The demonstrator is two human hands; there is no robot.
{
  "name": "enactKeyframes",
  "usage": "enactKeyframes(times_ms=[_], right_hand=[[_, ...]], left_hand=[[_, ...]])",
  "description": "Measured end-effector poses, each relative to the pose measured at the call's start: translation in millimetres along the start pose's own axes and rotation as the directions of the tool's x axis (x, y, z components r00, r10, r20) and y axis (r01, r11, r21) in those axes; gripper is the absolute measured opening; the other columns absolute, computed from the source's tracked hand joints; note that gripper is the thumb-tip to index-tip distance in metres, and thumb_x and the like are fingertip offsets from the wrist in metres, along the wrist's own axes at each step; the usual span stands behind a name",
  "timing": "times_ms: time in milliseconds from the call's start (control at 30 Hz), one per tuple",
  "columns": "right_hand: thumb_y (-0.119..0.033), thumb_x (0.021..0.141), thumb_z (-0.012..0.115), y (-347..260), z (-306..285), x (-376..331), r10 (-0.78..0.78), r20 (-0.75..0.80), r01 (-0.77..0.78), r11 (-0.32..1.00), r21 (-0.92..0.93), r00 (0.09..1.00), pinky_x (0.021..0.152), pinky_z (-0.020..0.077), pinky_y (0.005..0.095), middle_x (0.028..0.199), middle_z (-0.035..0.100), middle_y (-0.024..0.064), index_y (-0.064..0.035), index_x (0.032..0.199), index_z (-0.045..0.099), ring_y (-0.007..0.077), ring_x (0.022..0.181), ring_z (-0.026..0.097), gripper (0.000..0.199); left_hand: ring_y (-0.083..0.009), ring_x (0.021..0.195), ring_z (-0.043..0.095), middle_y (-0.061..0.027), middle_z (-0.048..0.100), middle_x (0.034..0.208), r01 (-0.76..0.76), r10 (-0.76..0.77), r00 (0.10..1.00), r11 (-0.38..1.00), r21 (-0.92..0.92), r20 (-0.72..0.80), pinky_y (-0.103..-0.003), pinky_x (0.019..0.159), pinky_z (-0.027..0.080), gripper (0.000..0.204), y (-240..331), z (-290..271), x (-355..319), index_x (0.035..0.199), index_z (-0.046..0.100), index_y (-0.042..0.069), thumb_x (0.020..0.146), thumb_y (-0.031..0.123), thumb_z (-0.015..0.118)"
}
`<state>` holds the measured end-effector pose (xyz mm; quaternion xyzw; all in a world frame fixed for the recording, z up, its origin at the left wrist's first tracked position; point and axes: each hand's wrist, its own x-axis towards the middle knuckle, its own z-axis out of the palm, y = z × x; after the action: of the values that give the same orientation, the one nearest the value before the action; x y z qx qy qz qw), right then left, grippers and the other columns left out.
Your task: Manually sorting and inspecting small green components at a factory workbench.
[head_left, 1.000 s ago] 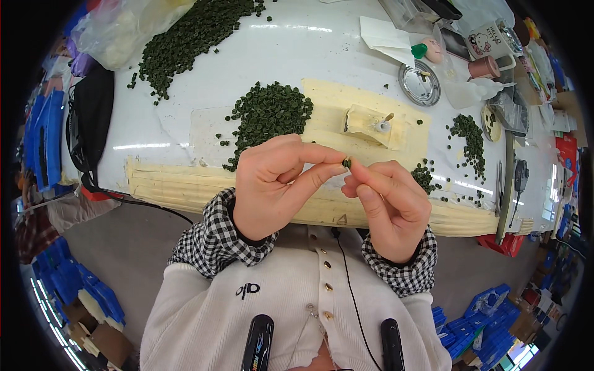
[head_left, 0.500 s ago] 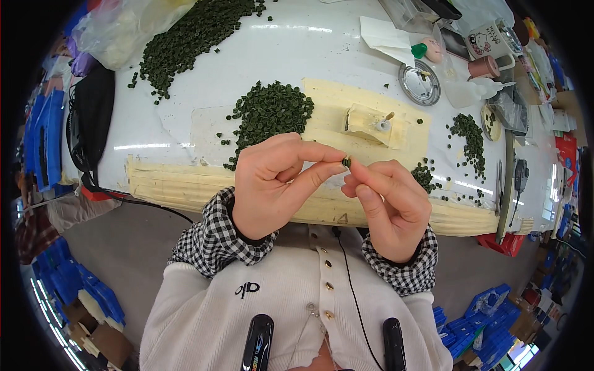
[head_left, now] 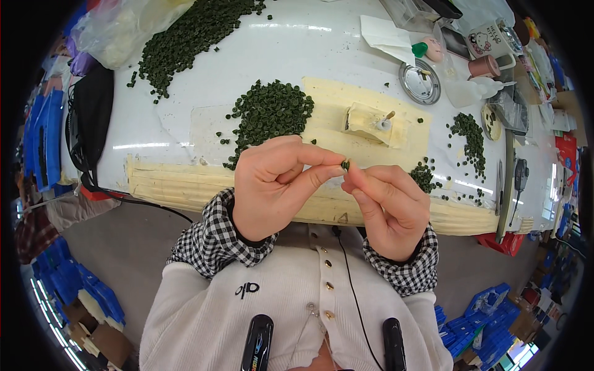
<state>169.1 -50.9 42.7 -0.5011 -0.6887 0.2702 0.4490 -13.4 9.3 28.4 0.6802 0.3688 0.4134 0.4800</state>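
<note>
My left hand [head_left: 272,182] pinches a small dark green round piece [head_left: 345,166] between thumb and forefinger, above the table's near edge. Close against it from the right comes my right hand [head_left: 393,207], its thumb and fingers pressed together; anything between them is too small to make out. Just beyond my left hand lies a heap of similar green pieces [head_left: 272,112]. Behind the hands, a small tape-covered block [head_left: 366,125] with a white nozzle-like tip [head_left: 384,125] is fixed on a yellow taped patch [head_left: 328,102].
A larger green pile [head_left: 185,43] spreads at the far left beside a clear plastic bag [head_left: 120,34]. More pieces [head_left: 468,143] lie scattered to the right. A round metal lid [head_left: 419,83], a white squeeze bottle [head_left: 467,91], a thread spool [head_left: 484,67] and tweezers [head_left: 499,185] are on the right.
The held piece and my fingertips have dipped slightly. My right fingertips have shifted a little lower beside the piece. A loose green piece now shows above my left forefinger.
</note>
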Motion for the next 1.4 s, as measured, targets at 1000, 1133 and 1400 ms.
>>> enactKeyframes(times_ms=[1000, 1133, 1400], right_hand=[[0.007, 0.085, 0.062, 7.6, 5.6, -7.2, 0.034, -0.096, -0.022, 0.993, 0.115, 0.995, 0.065, 0.0503, 0.0238, 0.092, 0.064, 0.0111, 0.0005, 0.117, 0.065, 0.0167, 0.077, 0.064, 0.032], [0.007, 0.086, 0.062, 7.1, 5.7, -8.3, 0.050, -0.091, -0.039, 0.992, 0.123, 0.995, 0.065, 0.0500, 0.0234, 0.092, 0.064, 0.0110, 0.0004, 0.117, 0.065, 0.0162, 0.077, 0.063, 0.032], [0.006, 0.086, 0.061, 6.7, 5.3, -8.9, 0.067, -0.089, -0.055, 0.990, 0.130, 0.994, 0.065, 0.0502, 0.0233, 0.092, 0.064, 0.0106, 0.0004, 0.118, 0.065, 0.0158, 0.077, 0.064, 0.032]], left_hand=[[-0.0065, 0.052, 0.032, 0.0050, 0.034, 0.056, -0.119, 0.122, 0.992, 0.985, 0.125, -0.018, -0.023, 0.049, 0.026, 0.026, 3.2, 8.8, -0.5, 0.102, 0.071, 0.003, 0.077, -0.004, 0.072], [-0.0062, 0.052, 0.032, 0.0047, 0.034, 0.055, -0.099, 0.101, 0.995, 0.988, 0.118, -0.009, -0.023, 0.049, 0.027, 0.024, 3.3, 6.9, 0.4, 0.100, 0.071, 0.002, 0.076, -0.004, 0.072], [-0.0059, 0.051, 0.032, 0.0047, 0.034, 0.055, -0.091, 0.092, 0.996, 0.989, 0.120, -0.004, -0.023, 0.049, 0.027, 0.022, 2.3, 6.9, 0.4, 0.097, 0.071, 0.002, 0.076, -0.004, 0.073]])
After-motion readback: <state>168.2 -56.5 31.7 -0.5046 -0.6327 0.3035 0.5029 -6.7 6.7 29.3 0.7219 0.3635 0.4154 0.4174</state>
